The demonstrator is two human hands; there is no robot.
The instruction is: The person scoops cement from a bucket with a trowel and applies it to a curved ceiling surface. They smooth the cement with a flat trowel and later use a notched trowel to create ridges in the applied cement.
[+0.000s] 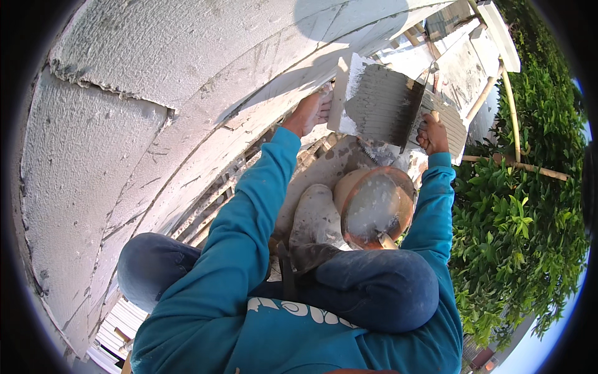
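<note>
My right hand (434,134) is closed around the handle of a notched trowel (411,115). The trowel's dark blade stands against a pale block (337,100), whose upward face carries grey mortar (377,103) combed into ridges. White block still shows along that face's edges. At the block's left side is my left hand (314,111), dusty white, its fingers curled at the edge; their tips are partly hidden. Right of the trowel lies another ridged mortar surface (447,118).
Below the block stands a round bucket (408,187) with pale residue and a wooden handle (387,240) in it, beside my mortar-spotted boot (316,215). A rough white block wall (124,143) curves along the left. Bamboo poles (512,115) and leafy branches (517,218) border the right.
</note>
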